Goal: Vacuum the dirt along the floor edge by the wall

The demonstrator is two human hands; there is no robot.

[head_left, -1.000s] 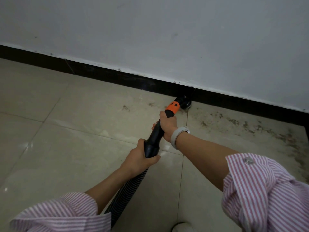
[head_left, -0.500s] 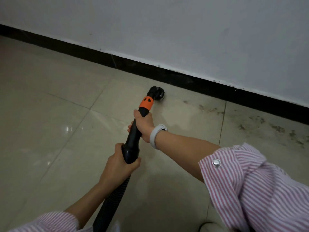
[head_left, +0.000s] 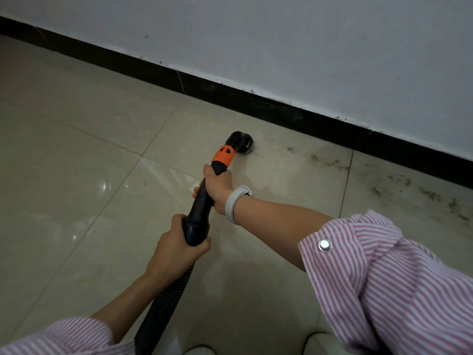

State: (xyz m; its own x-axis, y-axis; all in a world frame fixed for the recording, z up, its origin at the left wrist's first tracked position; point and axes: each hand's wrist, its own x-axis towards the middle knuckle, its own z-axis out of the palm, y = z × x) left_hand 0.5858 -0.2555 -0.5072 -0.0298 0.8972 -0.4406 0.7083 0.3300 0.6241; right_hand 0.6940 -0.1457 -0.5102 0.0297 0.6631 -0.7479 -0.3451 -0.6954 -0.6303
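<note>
The right hand point(head_left: 217, 187) is wrapped round the black vacuum wand point(head_left: 202, 201) just below its orange collar point(head_left: 223, 155), thumb lying along the top of the tube and the fingers curled under it. A pale wristband point(head_left: 234, 204) sits on that wrist. Lower down, the left hand point(head_left: 176, 248) grips the thick black cuff point(head_left: 195, 230) where the wand meets the ribbed hose point(head_left: 163, 303), fingers closed right round it (the hose then runs down out of view between the two striped sleeves point(head_left: 384, 278)).

Past the orange collar the wand ends in a short black elbow carrying a round brush nozzle point(head_left: 243, 143), which is turned toward the right and rests low on the beige floor tile point(head_left: 76, 201), near the black skirting board point(head_left: 281, 108) but not touching it. Dark specks and smears of dirt point(head_left: 409, 190) lie along the floor edge to the right of the nozzle, thin near it and thicker further right. The tile around and to the left of the nozzle looks clean and glossy. Above the skirting is a pale grey wall point(head_left: 307, 47).

A second ago the nozzle was pressed right up against the skirting at a tile joint, with dirt on both sides of it. Half a second ago it was already off the board, on the tile to the left of that joint, and it sits in much the same spot now. Both hands keep the same holds throughout.
</note>
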